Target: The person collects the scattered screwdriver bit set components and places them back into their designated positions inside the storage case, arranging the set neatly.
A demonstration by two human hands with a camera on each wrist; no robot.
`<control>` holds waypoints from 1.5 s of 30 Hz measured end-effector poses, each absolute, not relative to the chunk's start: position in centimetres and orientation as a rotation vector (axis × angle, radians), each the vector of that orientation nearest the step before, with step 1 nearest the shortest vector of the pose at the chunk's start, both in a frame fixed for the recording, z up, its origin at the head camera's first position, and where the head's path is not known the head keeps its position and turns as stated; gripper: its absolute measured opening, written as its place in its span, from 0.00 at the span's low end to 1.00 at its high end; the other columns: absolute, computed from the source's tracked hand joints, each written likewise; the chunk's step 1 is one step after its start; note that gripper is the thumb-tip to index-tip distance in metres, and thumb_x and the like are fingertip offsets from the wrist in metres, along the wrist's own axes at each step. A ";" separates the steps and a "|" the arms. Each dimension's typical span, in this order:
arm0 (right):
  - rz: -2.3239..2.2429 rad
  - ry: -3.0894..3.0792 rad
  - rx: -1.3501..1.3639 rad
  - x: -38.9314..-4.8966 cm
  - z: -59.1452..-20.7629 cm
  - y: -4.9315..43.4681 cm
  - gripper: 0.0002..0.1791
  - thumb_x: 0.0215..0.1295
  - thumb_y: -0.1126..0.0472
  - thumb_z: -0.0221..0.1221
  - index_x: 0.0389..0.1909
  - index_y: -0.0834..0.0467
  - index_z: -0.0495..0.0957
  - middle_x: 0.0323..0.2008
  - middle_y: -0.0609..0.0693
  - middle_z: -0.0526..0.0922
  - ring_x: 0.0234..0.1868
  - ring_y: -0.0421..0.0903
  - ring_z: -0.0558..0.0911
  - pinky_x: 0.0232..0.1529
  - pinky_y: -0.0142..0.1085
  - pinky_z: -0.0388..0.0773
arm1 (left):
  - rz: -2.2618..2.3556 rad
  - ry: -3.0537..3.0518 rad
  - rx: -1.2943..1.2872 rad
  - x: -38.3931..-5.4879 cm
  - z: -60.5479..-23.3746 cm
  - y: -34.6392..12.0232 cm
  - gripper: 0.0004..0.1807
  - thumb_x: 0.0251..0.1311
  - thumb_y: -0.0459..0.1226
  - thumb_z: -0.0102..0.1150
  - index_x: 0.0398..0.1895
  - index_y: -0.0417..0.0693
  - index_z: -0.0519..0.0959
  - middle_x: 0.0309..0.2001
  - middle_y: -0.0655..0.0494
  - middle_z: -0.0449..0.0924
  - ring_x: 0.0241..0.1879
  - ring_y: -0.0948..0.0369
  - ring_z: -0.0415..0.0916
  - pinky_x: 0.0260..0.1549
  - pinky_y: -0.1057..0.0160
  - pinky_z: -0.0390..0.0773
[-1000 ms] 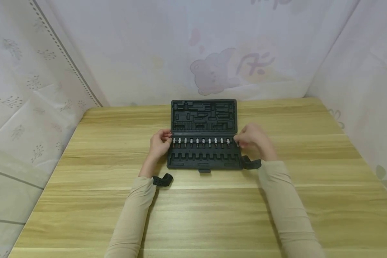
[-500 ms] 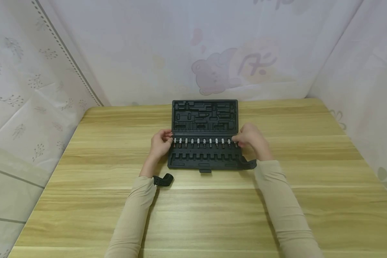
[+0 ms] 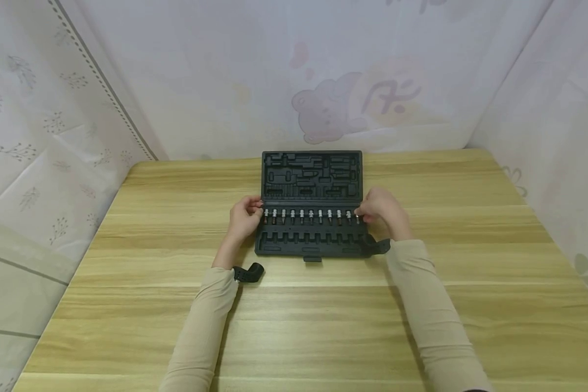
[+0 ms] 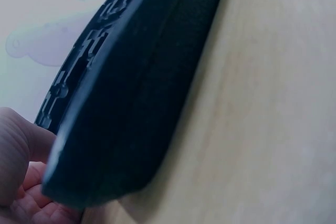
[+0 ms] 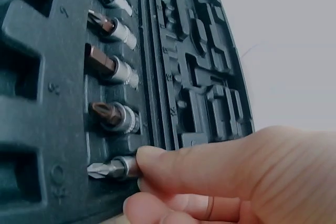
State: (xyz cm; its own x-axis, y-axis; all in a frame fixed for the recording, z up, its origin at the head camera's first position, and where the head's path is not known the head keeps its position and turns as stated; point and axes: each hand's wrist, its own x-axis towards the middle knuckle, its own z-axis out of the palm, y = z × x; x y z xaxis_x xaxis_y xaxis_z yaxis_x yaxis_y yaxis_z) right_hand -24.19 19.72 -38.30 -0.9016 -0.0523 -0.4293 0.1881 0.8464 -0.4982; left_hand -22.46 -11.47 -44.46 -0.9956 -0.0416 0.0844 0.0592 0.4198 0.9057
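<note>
A black plastic tool case (image 3: 286, 249) lies unfolded on the table, its recessed lid (image 3: 311, 175) toward the wall. Silver bit sockets (image 3: 301, 216) stand in a row of slots along its middle. My right hand (image 3: 383, 211) is at the case's right end. In the right wrist view, thumb and fingers pinch the silver end of a cross-tipped bit socket (image 5: 113, 168), which lies in the last slot. My left hand (image 3: 243, 220) grips the case's left edge, the thumb above and the other fingers partly hidden by the case (image 4: 121, 108) in the left wrist view.
The front row of slots (image 3: 318, 239) in the case holds no bits. A latch tab (image 3: 312, 259) sticks out at the front. Black wrist mounts (image 3: 249, 273) are on both wrists. Patterned cloth (image 3: 215, 81) hangs behind the wood-grain table (image 3: 318, 326).
My right hand has moved slightly left and toward the case, and the bit socket, tilted at the edge earlier, now lies in the end slot. The left hand keeps its hold.
</note>
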 end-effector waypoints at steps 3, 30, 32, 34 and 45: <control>-0.788 2.571 0.125 -24.4 -38.5 20.1 0.12 0.55 0.62 0.63 0.19 0.65 0.77 0.12 0.47 0.74 0.16 0.40 0.74 0.28 0.34 0.70 | -1.646 -2.565 -0.021 -22.4 -44.4 -11.5 0.18 0.56 0.22 0.50 0.51 0.29 0.74 0.43 0.38 0.78 0.42 0.49 0.74 0.44 0.57 0.74; -1.000 2.458 0.064 -24.8 -40.3 22.0 0.13 0.59 0.58 0.62 0.28 0.67 0.76 0.17 0.46 0.75 0.20 0.40 0.72 0.31 0.35 0.70 | -1.647 -2.570 -0.010 -22.4 -44.5 -11.5 0.18 0.56 0.22 0.50 0.51 0.30 0.74 0.43 0.38 0.78 0.42 0.49 0.74 0.42 0.59 0.74; -0.966 2.512 0.021 -24.7 -40.4 22.1 0.14 0.59 0.57 0.63 0.31 0.67 0.77 0.17 0.47 0.76 0.22 0.41 0.73 0.34 0.37 0.70 | -1.661 -2.576 0.005 -22.4 -44.5 -11.4 0.17 0.56 0.23 0.50 0.51 0.30 0.74 0.43 0.38 0.78 0.42 0.49 0.74 0.41 0.60 0.74; -0.949 2.552 -0.007 -24.6 -40.4 22.2 0.16 0.59 0.56 0.62 0.34 0.67 0.77 0.18 0.48 0.77 0.25 0.44 0.75 0.38 0.40 0.71 | -1.680 -2.589 0.043 -22.5 -44.4 -11.4 0.17 0.57 0.24 0.51 0.51 0.31 0.75 0.43 0.39 0.78 0.41 0.50 0.74 0.39 0.62 0.73; -1.129 2.711 0.062 -25.3 -40.9 22.2 0.24 0.65 0.51 0.55 0.49 0.69 0.74 0.42 0.63 0.79 0.43 0.55 0.77 0.43 0.45 0.74 | -1.852 -2.605 0.208 -23.8 -42.5 -11.6 0.18 0.62 0.31 0.49 0.54 0.31 0.73 0.42 0.43 0.75 0.33 0.60 0.74 0.27 0.70 0.77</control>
